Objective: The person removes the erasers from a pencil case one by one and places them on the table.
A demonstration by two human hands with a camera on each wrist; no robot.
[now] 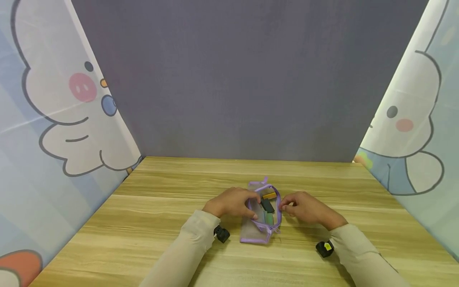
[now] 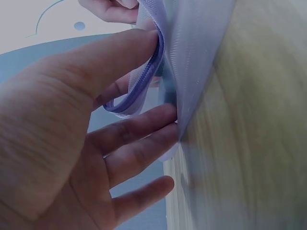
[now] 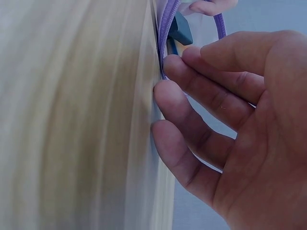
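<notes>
A translucent mesh zip pouch [image 1: 247,231] with purple trim lies on the table, its mouth spread wide. Inside it show an orange bar-shaped piece [image 1: 269,195], a dark rectangular piece [image 1: 267,206] and a green piece [image 1: 269,218]; their kinds cannot be told. My left hand [image 1: 234,202] holds the left rim of the pouch. In the left wrist view its thumb lies on the purple zipper [image 2: 151,67], with other fingers against the mesh. At the right rim is my right hand [image 1: 305,206], fingers loosely bent, fingertips beside the zipper edge [image 3: 166,24], with no clear pinch on it.
The pouch rests on a wood-grain table [image 1: 161,187]. A dark grey panel [image 1: 251,79] rises behind the table, and cartoon-printed curtains [image 1: 53,159] hang at both sides. Small black devices [image 1: 221,234] sit at both wrists.
</notes>
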